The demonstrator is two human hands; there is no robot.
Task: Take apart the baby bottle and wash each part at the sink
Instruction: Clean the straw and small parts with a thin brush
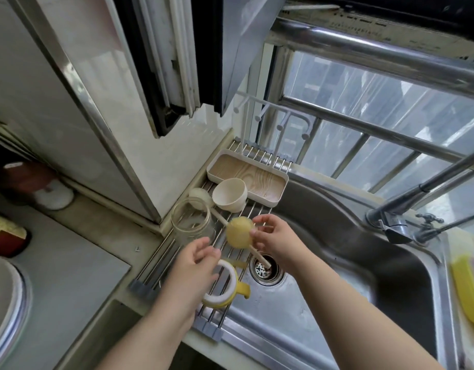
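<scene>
Fingers (260,231) of the right hand (274,240) pinch a yellowish teat (240,232) with its straw (261,259) trailing down over the sink drain (265,267). Nearer, the left hand (194,265) hangs with relaxed, loosely curled fingers holding nothing, just above the yellow collar ring with handles (225,289), which lies on the roll-up drying rack (212,315) spanning the sink's left edge. Whether that hand touches the ring, I cannot tell.

Beyond the hands, the clear bottle body (191,222) lies on the same rack, a thin brush handle (217,214) resting against it, and behind that a beige cup (230,194) and a wood-grain tray (248,173). The tap (398,225) stands well to the right, and no water is visibly running.

The bottle looks already apart, so washing seems to be the step in hand. The main risk is the grip: the teat is small, soft and probably wet, held by fingertips alone directly over the open drain. A squeeze or twist could make it slip, or free the straw, which might lodge in the strainer. The ring sits near the rack's sink-side edge, and a nudge from the left hand could tip it into the basin.
</scene>
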